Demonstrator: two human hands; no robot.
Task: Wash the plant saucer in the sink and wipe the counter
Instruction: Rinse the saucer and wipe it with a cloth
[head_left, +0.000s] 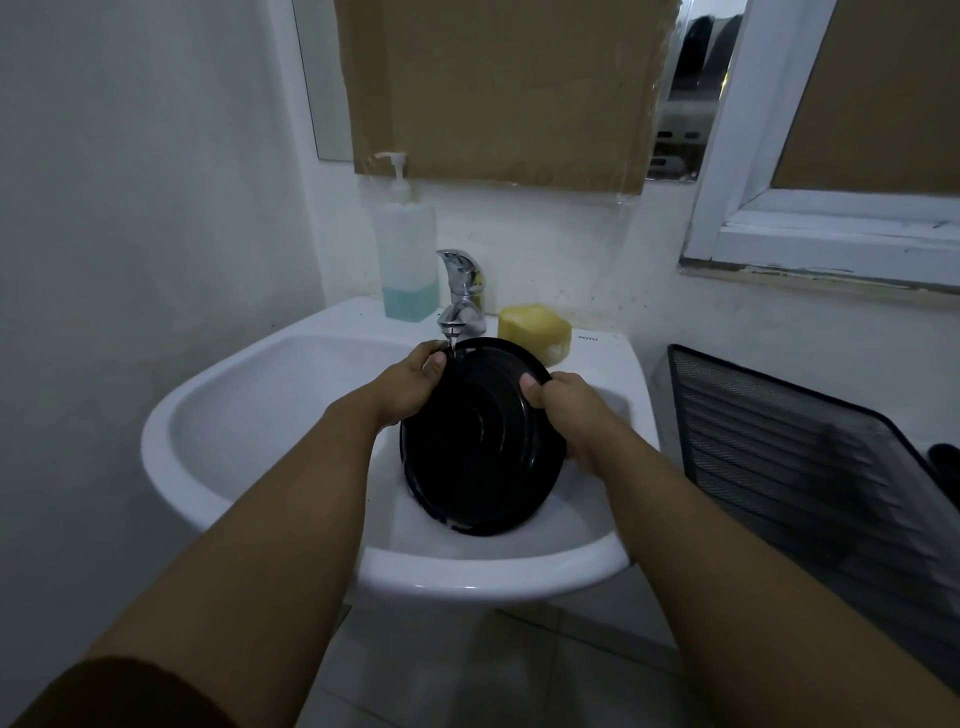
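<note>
A round black plant saucer (478, 441) stands tilted on edge inside the white sink (234, 415), its ribbed face toward me. My left hand (410, 384) grips its upper left rim, right under the chrome tap (460, 296). My right hand (566, 410) grips the right rim, thumb hooked over the edge. A thin stream of water falls from the spout onto the saucer's top edge. The saucer's lower edge rests near the basin's front wall.
A soap dispenser (408, 260) with blue liquid stands left of the tap. A yellow sponge (535, 330) lies on the sink ledge to its right. A black mesh rack (789, 457) sits at the right. Cardboard covers the mirror and the window.
</note>
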